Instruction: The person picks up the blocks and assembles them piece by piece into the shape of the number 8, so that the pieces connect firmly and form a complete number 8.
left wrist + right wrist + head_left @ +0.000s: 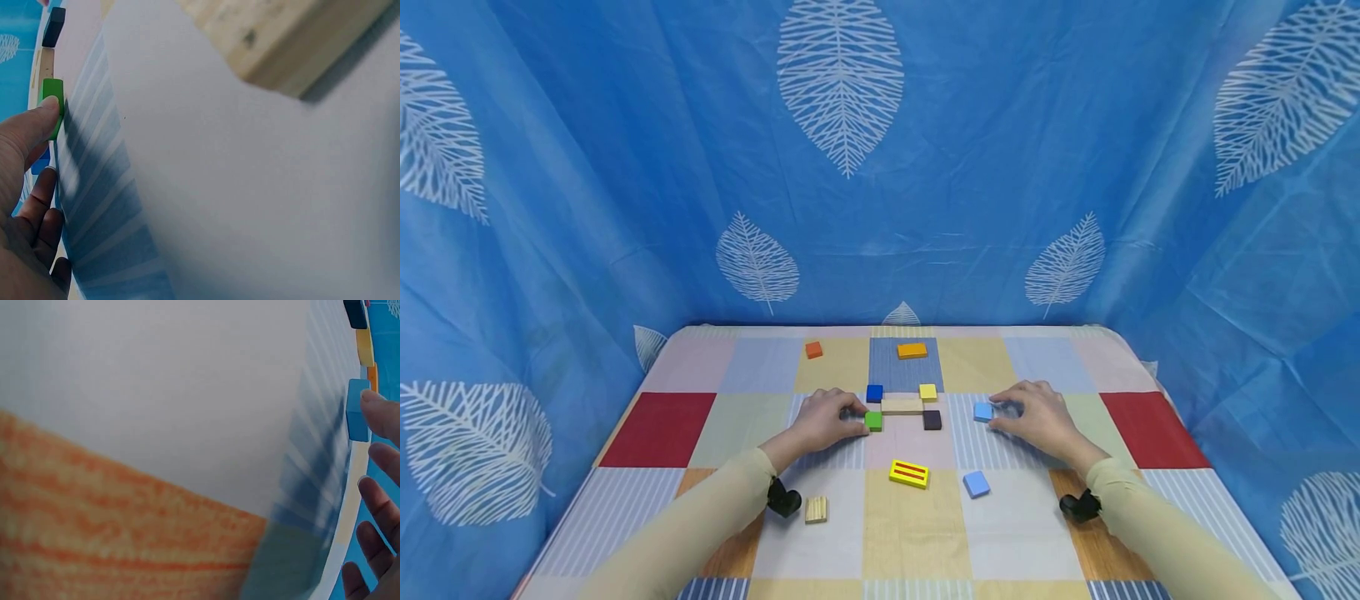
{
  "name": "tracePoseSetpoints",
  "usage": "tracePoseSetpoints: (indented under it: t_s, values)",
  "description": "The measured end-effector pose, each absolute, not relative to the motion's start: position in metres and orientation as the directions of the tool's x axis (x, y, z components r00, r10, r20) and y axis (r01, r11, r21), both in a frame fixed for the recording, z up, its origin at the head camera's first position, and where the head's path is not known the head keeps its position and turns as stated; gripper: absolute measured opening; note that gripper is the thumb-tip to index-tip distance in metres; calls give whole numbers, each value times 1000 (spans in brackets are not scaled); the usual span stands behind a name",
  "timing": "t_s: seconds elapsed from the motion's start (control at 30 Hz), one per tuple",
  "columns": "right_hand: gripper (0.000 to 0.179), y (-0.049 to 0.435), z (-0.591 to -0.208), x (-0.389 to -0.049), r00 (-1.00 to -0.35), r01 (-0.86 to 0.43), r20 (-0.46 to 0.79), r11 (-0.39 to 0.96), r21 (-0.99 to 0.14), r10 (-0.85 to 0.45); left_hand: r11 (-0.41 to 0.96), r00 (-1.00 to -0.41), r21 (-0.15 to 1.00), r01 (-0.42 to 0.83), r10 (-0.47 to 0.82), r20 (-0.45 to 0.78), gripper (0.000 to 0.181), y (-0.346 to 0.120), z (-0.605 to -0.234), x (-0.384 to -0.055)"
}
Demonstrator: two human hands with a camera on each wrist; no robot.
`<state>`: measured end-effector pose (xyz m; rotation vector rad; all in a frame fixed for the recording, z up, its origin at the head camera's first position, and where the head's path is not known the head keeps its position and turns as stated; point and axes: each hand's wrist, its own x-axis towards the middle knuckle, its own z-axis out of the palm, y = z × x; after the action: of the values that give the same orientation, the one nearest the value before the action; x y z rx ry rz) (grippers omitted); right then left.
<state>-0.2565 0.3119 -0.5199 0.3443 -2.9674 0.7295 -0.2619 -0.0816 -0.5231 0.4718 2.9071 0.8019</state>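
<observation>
My left hand (829, 423) pinches a small green block (873, 421) at the left end of a plain wooden bar (902, 407). In the left wrist view the thumb lies against the green block's face. A dark blue block (875, 392) sits just behind it. My right hand (1039, 418) pinches a light blue block (982, 412) between thumb and index finger, out to the right of the bar; its other fingers are spread in the right wrist view. Beside the bar's right end are a yellow block (928, 392) and a black block (932, 420).
Toward the front lie a yellow block with red stripes (909, 474), another blue block (976, 484) and a striped wooden block (816, 510). At the back are an orange-red block (814, 350) and an orange block (912, 351). Blue curtains (910, 233) surround the patchwork-covered table (658, 430).
</observation>
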Motion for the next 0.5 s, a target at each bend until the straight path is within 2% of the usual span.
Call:
tracePoseSetpoints:
  t_s: [0.5]
  values:
    - [48, 307, -527, -254, -987, -159, 81, 832, -532, -137, 812, -948, 514, 275, 319, 3, 29, -82, -526, -263]
